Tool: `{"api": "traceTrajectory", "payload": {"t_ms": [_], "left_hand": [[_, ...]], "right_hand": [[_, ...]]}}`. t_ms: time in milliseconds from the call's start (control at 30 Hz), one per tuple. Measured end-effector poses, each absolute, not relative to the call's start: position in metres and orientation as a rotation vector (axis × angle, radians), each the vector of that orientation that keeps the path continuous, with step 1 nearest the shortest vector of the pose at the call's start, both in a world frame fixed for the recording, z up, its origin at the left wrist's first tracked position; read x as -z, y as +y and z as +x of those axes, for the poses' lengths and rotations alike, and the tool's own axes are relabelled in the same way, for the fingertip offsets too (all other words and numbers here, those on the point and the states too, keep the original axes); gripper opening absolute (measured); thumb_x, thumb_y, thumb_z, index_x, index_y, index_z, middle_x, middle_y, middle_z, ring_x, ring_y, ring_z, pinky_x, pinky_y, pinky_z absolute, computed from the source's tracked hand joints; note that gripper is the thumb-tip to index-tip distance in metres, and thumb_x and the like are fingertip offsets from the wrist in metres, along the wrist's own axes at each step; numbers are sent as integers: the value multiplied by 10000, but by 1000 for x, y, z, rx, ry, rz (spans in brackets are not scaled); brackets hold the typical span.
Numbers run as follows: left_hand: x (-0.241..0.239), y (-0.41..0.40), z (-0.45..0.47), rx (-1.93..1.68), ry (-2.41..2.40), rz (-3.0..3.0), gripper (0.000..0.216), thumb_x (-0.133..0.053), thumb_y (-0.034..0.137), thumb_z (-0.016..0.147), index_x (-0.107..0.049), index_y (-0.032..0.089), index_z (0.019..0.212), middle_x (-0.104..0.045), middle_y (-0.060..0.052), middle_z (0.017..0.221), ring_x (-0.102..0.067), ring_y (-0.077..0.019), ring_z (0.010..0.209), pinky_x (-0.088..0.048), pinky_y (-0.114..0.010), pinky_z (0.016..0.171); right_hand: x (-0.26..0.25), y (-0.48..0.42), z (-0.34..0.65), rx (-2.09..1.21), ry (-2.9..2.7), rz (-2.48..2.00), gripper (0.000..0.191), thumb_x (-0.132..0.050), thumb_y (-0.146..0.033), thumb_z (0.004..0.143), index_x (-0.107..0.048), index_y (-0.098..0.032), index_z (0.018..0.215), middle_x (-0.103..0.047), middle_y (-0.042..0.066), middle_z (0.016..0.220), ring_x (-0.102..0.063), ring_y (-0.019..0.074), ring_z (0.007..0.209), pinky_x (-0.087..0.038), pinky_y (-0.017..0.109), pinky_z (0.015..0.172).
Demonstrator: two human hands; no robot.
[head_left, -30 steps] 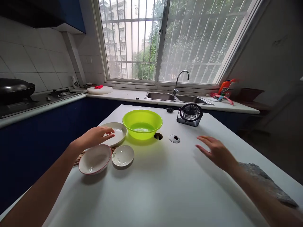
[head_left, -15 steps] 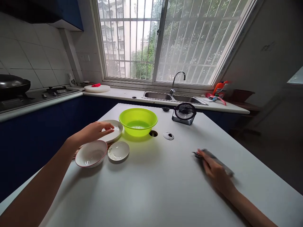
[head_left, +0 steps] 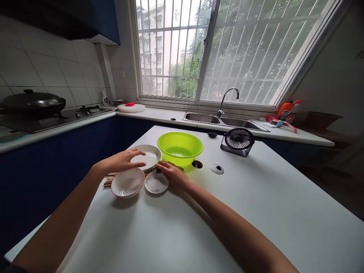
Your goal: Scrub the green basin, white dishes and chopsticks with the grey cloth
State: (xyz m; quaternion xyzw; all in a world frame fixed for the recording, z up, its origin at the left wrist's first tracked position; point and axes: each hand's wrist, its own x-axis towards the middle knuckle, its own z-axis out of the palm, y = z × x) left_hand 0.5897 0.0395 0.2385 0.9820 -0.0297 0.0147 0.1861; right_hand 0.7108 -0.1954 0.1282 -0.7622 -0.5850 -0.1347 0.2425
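Note:
My left hand (head_left: pixel 125 161) is over the edges of a white plate (head_left: pixel 152 151) and a white bowl (head_left: pixel 127 184) with a red rim; its fingers are apart and hold nothing. My right hand (head_left: pixel 174 176) is at the far edge of a small white dish (head_left: pixel 156 184) with a faint floral pattern. Beneath its fingers lies a long greyish-brown thing (head_left: pixel 178 167), mostly hidden, whose kind I cannot make out. Brown chopsticks (head_left: pixel 108 181) poke out beside the bowl. A lime-green basin (head_left: pixel 180 151) with liquid in it stands just beyond the right hand.
A small black fan (head_left: pixel 239 140) stands at the right on the white table (head_left: pixel 227 212). Near the basin are a round hole (head_left: pixel 197 164), its loose cover (head_left: pixel 217 168) and a dark scrubber (head_left: pixel 212 135). Behind runs a counter with a double sink (head_left: pixel 201 118); a lidded wok (head_left: pixel 32 102) sits left.
My right hand has swept left across the table with the greyish thing, from the open right side to the small dish. My left hand stays over the plate and bowl. The view has shifted left.

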Motion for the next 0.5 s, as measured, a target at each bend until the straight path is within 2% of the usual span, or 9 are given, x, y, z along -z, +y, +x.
{"api": "traceTrajectory", "payload": {"t_ms": [100, 233, 333, 433, 500], "left_hand": [[-217, 40, 567, -43, -125, 2831, 782, -547, 728, 840, -465, 294, 1485, -388, -94, 1594, -383, -332, 1448, -315, -438, 1185], [-185, 32, 549, 93, -167, 2913, 825, -522, 758, 838, -375, 334, 1530, -253, -122, 1646, -256, -386, 1505, -169, -595, 1210], [-171, 27, 552, 47, -172, 2948, 807, -472, 755, 867, -352, 328, 1540, -256, -132, 1641, -226, -383, 1516, -94, -630, 1210], [-166, 26, 562, -11, -208, 2945, 779, -456, 749, 880, -347, 349, 1539, -283, -114, 1635, -241, -374, 1513, -110, -622, 1212], [-166, 25, 568, -26, -218, 2939, 777, -463, 750, 877, -348, 356, 1536, -291, -112, 1633, -247, -373, 1511, -123, -617, 1213]], "right_hand": [[-123, -203, 710, 354, -1625, -2075, 451, -472, -136, 995, -527, -233, 1432, -553, 131, 1454, -567, 253, 1295, -504, 408, 1059], [-117, -220, 704, 281, -1593, -2077, 468, -496, -230, 1004, -474, -245, 1471, -520, 146, 1475, -556, 265, 1301, -494, 434, 1067], [-116, -223, 702, 200, -1563, -1999, 506, -429, -186, 1010, -400, -248, 1511, -577, 140, 1409, -613, 237, 1222, -536, 401, 1005], [-119, -221, 704, 215, -1535, -1918, 630, -441, -105, 957, -294, -246, 1553, -591, 134, 1402, -627, 233, 1202, -546, 388, 979], [-121, -217, 710, 239, -1496, -1922, 650, -471, -126, 951, -272, -252, 1558, -585, 130, 1416, -624, 248, 1213, -542, 402, 981]]}}
